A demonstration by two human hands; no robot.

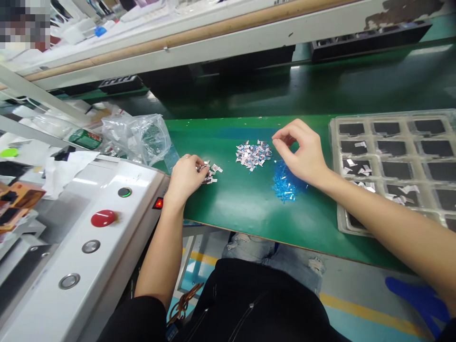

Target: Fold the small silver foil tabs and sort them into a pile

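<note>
My left hand [188,178] rests on the green table at a small pile of white and dark flat parts [213,179], its fingers curled and closed over the pile's left edge. What lies between those fingertips is hidden. My right hand [301,149] is raised in a pinch, thumb and forefinger together; anything in it is too small to make out. Between the hands lies a larger heap of small white parts with blue bits [253,155]. Just below my right hand is a heap of shiny blue film pieces [285,183].
A clear compartment tray [334,166] with dark pads and some white parts stands on the right. To the left are a crumpled plastic bag [142,137] and a white machine with a red button [103,218]. A shelf beam [199,45] crosses behind the green table [228,204].
</note>
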